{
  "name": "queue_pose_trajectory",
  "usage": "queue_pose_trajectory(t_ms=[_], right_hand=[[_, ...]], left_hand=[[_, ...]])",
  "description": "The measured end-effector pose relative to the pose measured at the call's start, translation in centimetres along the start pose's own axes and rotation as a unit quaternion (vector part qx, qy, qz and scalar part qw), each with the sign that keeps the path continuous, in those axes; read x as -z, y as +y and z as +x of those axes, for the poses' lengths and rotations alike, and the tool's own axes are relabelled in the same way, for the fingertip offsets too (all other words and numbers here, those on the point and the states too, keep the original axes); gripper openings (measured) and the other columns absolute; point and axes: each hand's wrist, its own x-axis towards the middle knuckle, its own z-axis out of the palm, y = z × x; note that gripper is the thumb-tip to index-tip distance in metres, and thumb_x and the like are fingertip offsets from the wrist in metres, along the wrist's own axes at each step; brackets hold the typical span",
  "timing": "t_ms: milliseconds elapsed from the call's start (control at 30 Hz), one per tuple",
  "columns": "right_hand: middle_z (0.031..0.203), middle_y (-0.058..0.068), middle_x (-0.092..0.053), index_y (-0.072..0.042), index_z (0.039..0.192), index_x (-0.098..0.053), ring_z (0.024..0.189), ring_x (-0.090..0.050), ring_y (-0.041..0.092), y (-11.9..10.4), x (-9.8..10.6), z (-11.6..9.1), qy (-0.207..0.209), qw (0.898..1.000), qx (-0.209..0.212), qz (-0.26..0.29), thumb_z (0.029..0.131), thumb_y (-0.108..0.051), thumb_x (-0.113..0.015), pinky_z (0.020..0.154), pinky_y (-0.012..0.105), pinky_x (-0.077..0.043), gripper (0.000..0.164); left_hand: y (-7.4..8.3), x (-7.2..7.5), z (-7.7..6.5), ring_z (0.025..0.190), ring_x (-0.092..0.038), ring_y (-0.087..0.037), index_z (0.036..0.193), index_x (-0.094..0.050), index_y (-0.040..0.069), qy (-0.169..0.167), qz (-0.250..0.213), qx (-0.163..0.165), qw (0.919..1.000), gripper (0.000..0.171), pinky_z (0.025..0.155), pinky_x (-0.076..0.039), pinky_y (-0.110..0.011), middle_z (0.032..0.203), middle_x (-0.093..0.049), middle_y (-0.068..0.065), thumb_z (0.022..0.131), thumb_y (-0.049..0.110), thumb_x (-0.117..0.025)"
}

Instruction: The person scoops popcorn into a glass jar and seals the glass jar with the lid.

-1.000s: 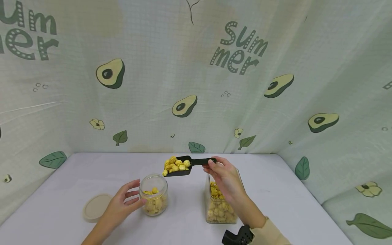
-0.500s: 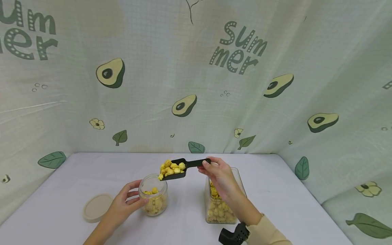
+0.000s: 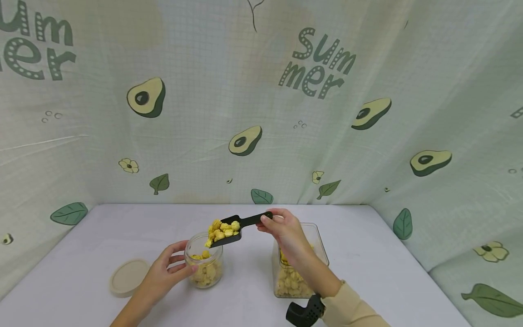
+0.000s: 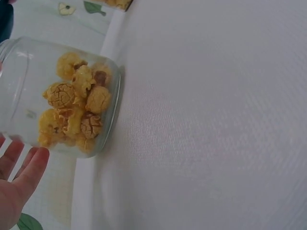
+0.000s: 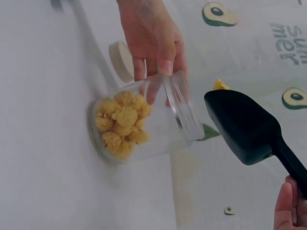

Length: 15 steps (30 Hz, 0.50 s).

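My right hand (image 3: 283, 231) pinches the handle of a black scoop (image 3: 250, 220) heaped with yellow popcorn (image 3: 222, 230). The scoop tilts down to the left, its front lip over the mouth of a round glass jar (image 5: 168, 136). Seen from the right wrist, the scoop's dark underside (image 5: 244, 127) hides most of its load. Popcorn (image 5: 122, 122) fills the lower part of the upright jar. With thumb in front and fingers behind, my left hand (image 3: 165, 270) holds the jar's left side near the rim. Its fingers (image 4: 31, 175) show beside the glass in the left wrist view.
A clear rectangular container (image 3: 316, 238) with more popcorn stands on the white table (image 3: 237, 299), partly behind my right forearm. A round beige lid (image 3: 128, 277) lies left of the jar. A printed cloth (image 3: 196, 113) hangs behind the table.
My right hand has carried the loaded scoop left and down from beside the jar to over its mouth, tipping it further. The left hand and jar stay in place.
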Motion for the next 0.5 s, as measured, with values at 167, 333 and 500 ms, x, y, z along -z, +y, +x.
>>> queue_pose_trajectory(t_ms=[167, 333, 500], right_hand=[[0.093, 0.009, -0.07, 0.002, 0.111, -0.048, 0.074, -0.067, 0.01, 0.0, -0.5, 0.1, -0.002, 1.0, 0.003, -0.025, 0.087, 0.001, -0.06, 0.086, 0.025, -0.054, 0.027], [0.094, 0.012, -0.07, 0.001, 0.112, -0.049, 0.076, -0.068, 0.012, -0.1, -1.1, 0.1, 0.0, 0.998, 0.015, -0.066, 0.087, -0.002, -0.062, 0.096, 0.036, -0.049, 0.028], [0.093, 0.01, -0.071, 0.001, 0.113, -0.05, 0.079, -0.067, 0.014, -0.5, -1.7, -0.1, -0.006, 0.995, 0.037, -0.094, 0.086, -0.007, -0.064, 0.103, 0.047, -0.042, 0.032]], left_hand=[[0.0, 0.1, 0.1, 0.115, -0.049, -0.024, 0.135, -0.039, 0.007, -0.002, -0.004, -0.002, 1.0, 0.065, 0.087, -0.05, -0.019, 0.138, -0.041, -0.013, 0.081, 0.02, -0.072], [0.0, 0.1, 0.0, 0.112, -0.05, -0.018, 0.135, -0.04, 0.007, -0.001, -0.002, -0.009, 1.0, 0.064, 0.086, -0.05, -0.017, 0.138, -0.041, -0.013, 0.081, 0.02, -0.072], [0.0, 0.2, 0.0, 0.104, -0.051, -0.003, 0.134, -0.04, 0.007, -0.004, -0.007, -0.008, 0.9999, 0.064, 0.084, -0.048, -0.011, 0.138, -0.041, -0.012, 0.081, 0.02, -0.072]])
